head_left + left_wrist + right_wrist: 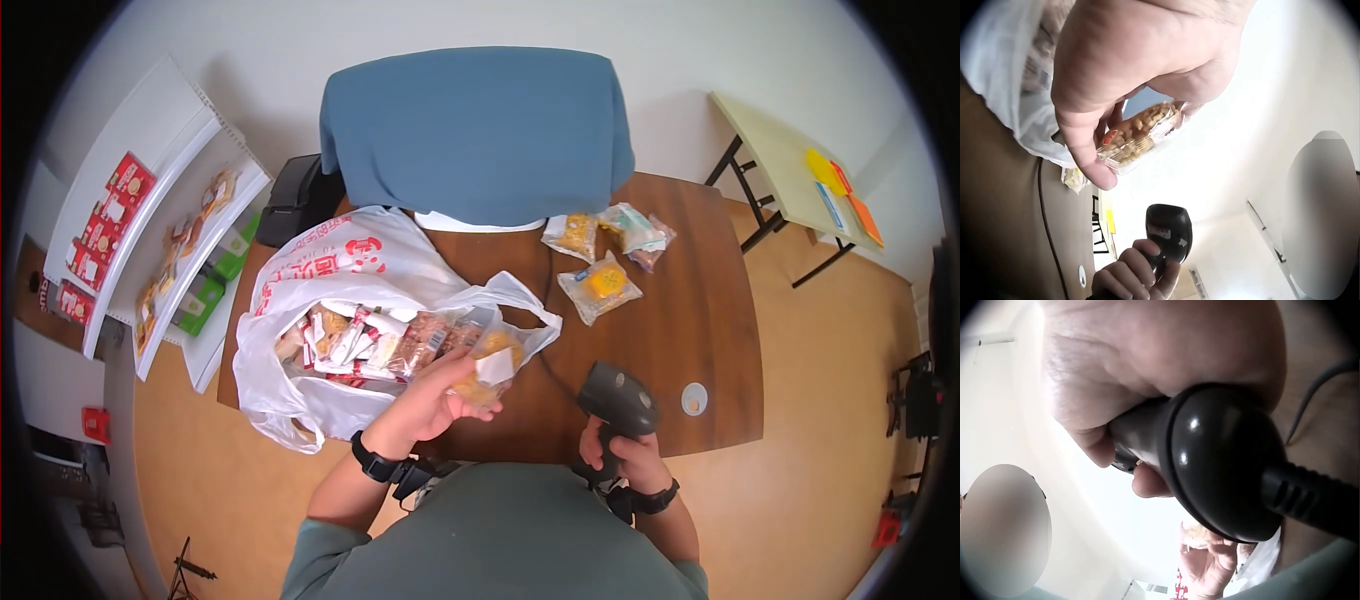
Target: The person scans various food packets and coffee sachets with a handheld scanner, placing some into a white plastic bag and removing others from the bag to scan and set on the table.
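My left hand (437,400) pinches a clear-wrapped snack (490,368) between thumb and fingers, beside the mouth of a white plastic bag. A pale label shows on its wrapper in the head view. In the left wrist view the snack (1141,136) looks golden and lumpy, with a small red-orange mark. My right hand (628,455) grips the handle of a black barcode scanner (618,398), its head raised over the table's front edge. From the right wrist view, the scanner's rounded handle end (1222,465) and its cord fill the middle. The white plastic bag (300,265) lies open, full of packaged snacks.
Several wrapped snacks (603,285) lie at the right of the brown table (690,260). A blue cloth (475,130) covers something at the back, with a black device (297,200) at its left. White shelves (190,130) hold packages at left; a folding table (790,160) stands at right.
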`<state>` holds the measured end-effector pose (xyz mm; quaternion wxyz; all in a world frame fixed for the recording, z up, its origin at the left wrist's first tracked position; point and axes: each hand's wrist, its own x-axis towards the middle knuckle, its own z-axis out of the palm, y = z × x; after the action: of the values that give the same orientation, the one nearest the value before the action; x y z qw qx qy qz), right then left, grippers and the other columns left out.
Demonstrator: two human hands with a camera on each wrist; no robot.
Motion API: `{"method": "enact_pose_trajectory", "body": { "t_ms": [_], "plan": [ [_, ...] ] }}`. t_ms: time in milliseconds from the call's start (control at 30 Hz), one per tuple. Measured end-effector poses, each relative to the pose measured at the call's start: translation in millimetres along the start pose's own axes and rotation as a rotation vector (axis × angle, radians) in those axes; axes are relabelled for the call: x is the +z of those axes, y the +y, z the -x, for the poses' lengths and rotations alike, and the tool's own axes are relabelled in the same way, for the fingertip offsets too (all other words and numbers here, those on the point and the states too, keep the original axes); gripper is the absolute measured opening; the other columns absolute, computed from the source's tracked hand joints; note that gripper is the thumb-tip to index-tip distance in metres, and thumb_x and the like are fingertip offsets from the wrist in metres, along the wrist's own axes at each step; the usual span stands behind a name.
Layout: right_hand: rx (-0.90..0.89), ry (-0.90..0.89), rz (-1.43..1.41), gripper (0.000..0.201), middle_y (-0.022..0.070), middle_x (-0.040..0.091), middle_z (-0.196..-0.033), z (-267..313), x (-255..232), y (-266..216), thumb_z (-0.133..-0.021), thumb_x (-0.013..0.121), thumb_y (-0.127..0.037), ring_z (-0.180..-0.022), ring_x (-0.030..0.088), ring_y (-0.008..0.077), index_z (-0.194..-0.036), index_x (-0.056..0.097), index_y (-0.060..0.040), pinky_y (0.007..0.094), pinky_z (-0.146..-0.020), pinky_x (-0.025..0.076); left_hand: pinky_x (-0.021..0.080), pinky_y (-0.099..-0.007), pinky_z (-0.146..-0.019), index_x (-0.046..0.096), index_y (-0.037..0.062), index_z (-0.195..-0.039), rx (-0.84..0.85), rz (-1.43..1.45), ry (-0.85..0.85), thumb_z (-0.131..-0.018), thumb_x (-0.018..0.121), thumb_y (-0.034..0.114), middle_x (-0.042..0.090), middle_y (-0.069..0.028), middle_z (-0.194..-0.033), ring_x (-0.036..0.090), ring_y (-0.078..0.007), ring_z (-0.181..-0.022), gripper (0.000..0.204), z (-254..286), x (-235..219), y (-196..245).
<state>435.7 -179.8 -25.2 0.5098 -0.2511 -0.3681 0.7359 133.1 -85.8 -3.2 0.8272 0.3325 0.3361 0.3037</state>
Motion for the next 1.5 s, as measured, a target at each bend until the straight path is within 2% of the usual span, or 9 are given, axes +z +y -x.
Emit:
{"method": "enact_pose_trajectory", "body": {
  "t_ms": [200,333,533,733,900,1000,1033,1200,1500],
  "plan": [
    [-0.024,0.054,-0.09,0.047,0.0104,0.057,-0.076,-8,-5,0,-0.088,0.073,-0.03,-0.058,0.055,0.0208,-0.12,0.052,-0.0029,0.0353,-0.057,0.043,0.065,-0.04,-0.072,0.045,0.0005,-0.142,0.123,0.635,0.098,-0.1,0.047,0.046,0.064,-0.0305,-0.115,0.072,-0.0361,-0.084,0.061,34,-43,-17],
    [-0.036,0.098,-0.087,0.049,0.0088,0.054,-0.075,-13,-7,-2,-0.085,0.074,-0.033,-0.056,0.052,0.02,-0.117,0.051,-0.0044,0.0354,-0.057,0.042,0.065,-0.0405,-0.072,0.048,0.0,-0.139,0.272,0.645,0.105,-0.102,0.045,0.046,0.064,-0.0307,-0.117,0.072,-0.0383,-0.088,0.059,40,-45,5],
    [-0.071,0.107,-0.088,0.051,0.0073,0.053,-0.073,-10,-6,-6,-0.082,0.075,-0.036,-0.056,0.052,0.0196,-0.116,0.051,-0.0054,0.0351,-0.058,0.041,0.059,-0.0448,-0.094,0.044,-0.0041,-0.138,0.473,0.604,0.213,-0.107,0.038,0.041,0.061,-0.0254,-0.127,0.068,-0.0392,-0.109,0.055,6,-71,35],
    [-0.117,0.127,-0.09,0.05,0.0082,0.054,-0.074,5,-16,-3,-0.084,0.075,-0.035,-0.057,0.053,0.0199,-0.117,0.052,-0.0054,0.0353,-0.058,0.041,0.057,-0.0447,-0.099,0.04,-0.0027,-0.137,0.528,0.424,0.524,-0.111,0.027,0.036,0.055,-0.0214,-0.131,0.06,-0.0438,-0.12,0.049,-26,-78,72],
    [-0.166,0.142,-0.09,0.049,0.0096,0.055,-0.076,12,-20,0,-0.086,0.073,-0.034,-0.058,0.055,0.0209,-0.119,0.052,-0.0046,0.0359,-0.058,0.042,0.064,-0.0307,-0.071,0.049,0.0004,-0.125,0.331,0.343,0.528,-0.11,0.033,0.033,0.07,-0.0139,-0.097,0.073,-0.0279,-0.078,0.04,-18,-73,75],
    [-0.179,0.141,-0.104,0.049,0.0091,0.055,-0.076,16,-27,7,-0.086,0.073,-0.035,-0.058,0.055,0.0206,-0.119,0.052,-0.0048,0.0358,-0.058,0.042,0.06,-0.0265,-0.061,0.055,0.0033,-0.111,0.3,0.422,0.423,-0.108,0.04,0.026,0.069,-0.0113,-0.093,0.068,-0.0216,-0.066,0.028,-15,-129,51],
    [-0.177,0.135,-0.112,0.049,0.0091,0.055,-0.076,17,-28,8,-0.086,0.073,-0.035,-0.058,0.055,0.0206,-0.119,0.052,-0.0048,0.0358,-0.058,0.042,0.05,-0.0242,-0.05,0.056,0.0073,-0.101,0.332,0.411,0.657,-0.105,0.047,0.021,0.065,-0.0061,-0.084,0.058,-0.0155,-0.057,0.017,-12,-97,59],
    [-0.168,0.157,-0.088,0.048,0.0079,0.054,-0.076,18,-26,5,-0.086,0.072,-0.035,-0.058,0.055,0.0201,-0.118,0.052,-0.0055,0.0357,-0.059,0.042,0.038,-0.025,-0.046,0.051,0.0127,-0.098,0.584,0.381,0.574,-0.1,0.054,0.021,0.055,-0.0014,-0.075,0.049,-0.0119,-0.055,0.009,3,-53,43],
    [-0.17,0.179,-0.163,0.046,0.0067,0.053,-0.076,17,-36,2,-0.087,0.071,-0.036,-0.058,0.051,0.0184,-0.116,0.051,-0.0075,0.0353,-0.059,0.041,0.047,-0.0253,-0.054,0.054,0.0111,-0.102,0.222,0.136,0.272,-0.1,0.055,0.017,0.064,-0.0052,-0.08,0.061,-0.014,-0.062,0.006,-29,3,46]
  ]
}}
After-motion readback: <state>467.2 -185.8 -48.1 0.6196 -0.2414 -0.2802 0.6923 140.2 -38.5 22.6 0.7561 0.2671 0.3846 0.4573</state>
